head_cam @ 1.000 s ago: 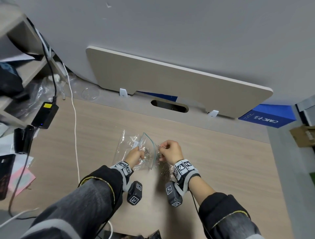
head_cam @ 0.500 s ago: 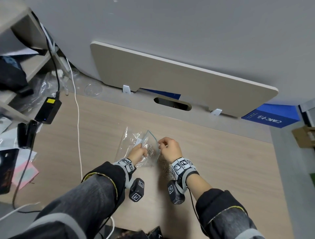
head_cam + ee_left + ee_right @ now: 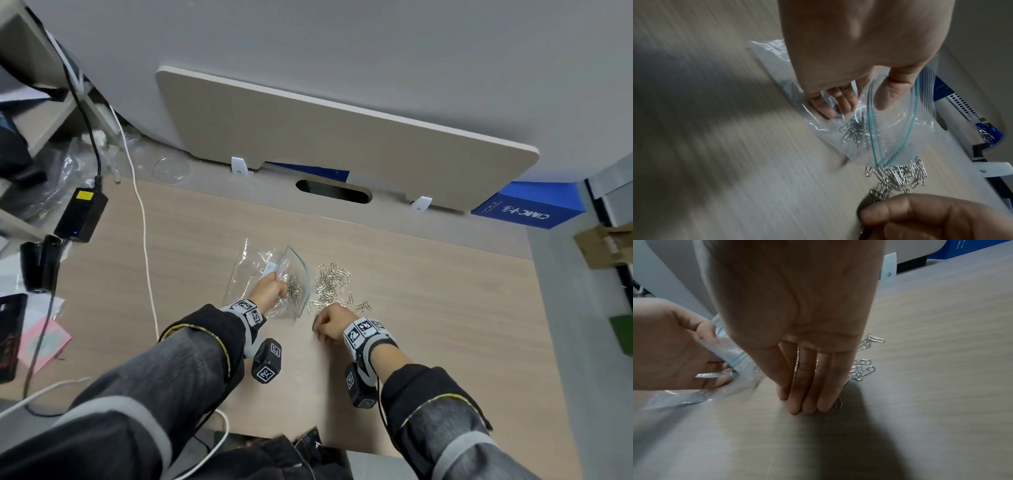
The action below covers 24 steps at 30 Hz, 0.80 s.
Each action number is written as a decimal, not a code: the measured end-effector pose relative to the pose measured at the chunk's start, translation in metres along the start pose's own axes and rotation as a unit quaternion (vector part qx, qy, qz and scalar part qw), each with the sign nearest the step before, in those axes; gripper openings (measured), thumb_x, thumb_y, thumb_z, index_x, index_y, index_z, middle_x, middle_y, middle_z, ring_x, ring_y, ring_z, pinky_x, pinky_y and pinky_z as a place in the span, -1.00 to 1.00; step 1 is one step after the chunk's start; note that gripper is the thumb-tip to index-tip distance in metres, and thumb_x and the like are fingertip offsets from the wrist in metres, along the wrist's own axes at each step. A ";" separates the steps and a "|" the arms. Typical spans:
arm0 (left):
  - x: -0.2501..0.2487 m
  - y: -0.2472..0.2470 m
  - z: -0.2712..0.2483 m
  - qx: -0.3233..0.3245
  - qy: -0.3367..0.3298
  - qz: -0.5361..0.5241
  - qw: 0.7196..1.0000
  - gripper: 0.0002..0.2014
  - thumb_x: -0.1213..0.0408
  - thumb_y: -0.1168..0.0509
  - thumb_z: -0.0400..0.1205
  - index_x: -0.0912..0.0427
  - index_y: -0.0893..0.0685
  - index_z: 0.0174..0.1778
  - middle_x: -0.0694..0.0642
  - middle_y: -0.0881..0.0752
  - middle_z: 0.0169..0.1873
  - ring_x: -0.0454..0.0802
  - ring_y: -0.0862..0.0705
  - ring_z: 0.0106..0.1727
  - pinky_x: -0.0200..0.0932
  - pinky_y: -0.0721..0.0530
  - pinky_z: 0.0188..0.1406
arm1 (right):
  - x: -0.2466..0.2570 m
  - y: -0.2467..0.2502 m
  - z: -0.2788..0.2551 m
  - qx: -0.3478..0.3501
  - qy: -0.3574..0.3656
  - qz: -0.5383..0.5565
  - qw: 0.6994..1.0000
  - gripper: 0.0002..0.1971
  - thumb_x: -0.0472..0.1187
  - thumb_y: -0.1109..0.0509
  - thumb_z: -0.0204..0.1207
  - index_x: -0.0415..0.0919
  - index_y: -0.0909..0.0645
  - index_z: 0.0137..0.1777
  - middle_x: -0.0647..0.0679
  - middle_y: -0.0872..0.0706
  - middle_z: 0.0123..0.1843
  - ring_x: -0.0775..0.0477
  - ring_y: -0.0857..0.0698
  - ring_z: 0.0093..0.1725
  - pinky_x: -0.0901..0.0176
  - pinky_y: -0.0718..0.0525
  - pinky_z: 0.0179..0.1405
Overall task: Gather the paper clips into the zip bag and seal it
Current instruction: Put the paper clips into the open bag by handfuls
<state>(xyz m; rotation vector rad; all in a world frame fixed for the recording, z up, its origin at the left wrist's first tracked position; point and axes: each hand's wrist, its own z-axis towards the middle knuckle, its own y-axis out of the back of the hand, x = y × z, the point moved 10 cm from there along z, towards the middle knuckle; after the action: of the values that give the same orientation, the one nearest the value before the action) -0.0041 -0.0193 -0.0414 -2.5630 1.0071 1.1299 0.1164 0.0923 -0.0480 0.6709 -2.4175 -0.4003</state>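
A clear zip bag (image 3: 255, 270) with a blue seal line lies on the wooden table (image 3: 445, 308). My left hand (image 3: 272, 291) pinches its upper rim between thumb and fingers and holds the mouth open to the right. Several silver paper clips (image 3: 851, 133) lie inside the bag (image 3: 890, 129). A loose pile of paper clips (image 3: 330, 284) sits on the table just right of the mouth. My right hand (image 3: 327, 325) is at the near end of the pile. Its straight fingertips (image 3: 807, 407) press on the table beside a single clip (image 3: 838, 404).
A white cable (image 3: 144, 240) runs down the table left of the bag, with a black power adapter (image 3: 82, 214) further left. A beige panel (image 3: 342, 137) stands along the back, and a blue box (image 3: 527, 209) sits at the back right. Pink paper (image 3: 41, 339) lies at the left edge.
My right hand has left the bag's mouth and dropped toward me onto the table at the near end of the pile. The left hand still holds the bag open.
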 end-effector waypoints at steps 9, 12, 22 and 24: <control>0.000 0.001 -0.005 -0.018 0.000 0.010 1.000 -0.59 0.45 -0.20 0.24 0.19 -0.55 0.03 0.09 -0.55 -0.31 -0.04 -0.38 -0.44 -0.20 -0.35 -0.46 | -0.013 0.050 -0.009 -0.125 -0.006 0.046 0.991 -0.66 -0.43 -0.20 0.36 -0.03 -0.73 -0.32 -0.02 -0.82 -0.23 0.02 -0.74 -0.17 0.20 -0.70 -0.07; -0.003 0.001 -0.008 -0.021 0.001 0.015 1.000 -0.53 0.38 -0.17 0.12 0.16 -0.54 -0.01 0.08 -0.47 -0.42 -0.04 -0.34 -0.48 -0.19 -0.31 -0.50 | -0.028 0.022 -0.021 0.002 -0.046 0.002 0.999 -0.60 -0.45 -0.10 0.35 -0.14 -0.77 -0.31 -0.08 -0.80 -0.36 0.05 -0.68 -0.47 0.32 -0.62 -0.47; -0.003 -0.002 -0.010 -0.014 0.002 0.018 1.000 -0.61 0.58 -0.15 0.40 0.20 -0.56 0.11 0.03 -0.53 -0.29 -0.08 -0.33 -0.50 -0.24 -0.29 -0.55 | -0.014 0.040 0.005 -0.086 0.003 -0.041 0.995 -0.58 -0.43 -0.17 0.37 0.02 -0.75 -0.04 0.00 -0.79 0.06 -0.06 -0.72 0.11 0.19 -0.65 0.16; -0.003 -0.001 -0.009 -0.013 -0.002 0.014 1.000 -0.63 0.60 -0.13 0.41 0.20 -0.56 0.09 0.05 -0.55 -0.15 -0.09 -0.34 -0.50 -0.25 -0.30 -0.55 | -0.008 0.054 0.005 -0.143 0.016 -0.041 0.989 -0.60 -0.40 -0.16 0.38 0.03 -0.71 -0.03 -0.04 -0.78 0.08 -0.13 -0.72 0.14 0.10 -0.68 0.17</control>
<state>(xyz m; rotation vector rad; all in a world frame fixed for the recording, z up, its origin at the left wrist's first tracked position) 0.0008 -0.0206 -0.0335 -2.5742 1.0368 1.1626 0.0991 0.1416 -0.0325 0.6426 -2.2467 -0.7463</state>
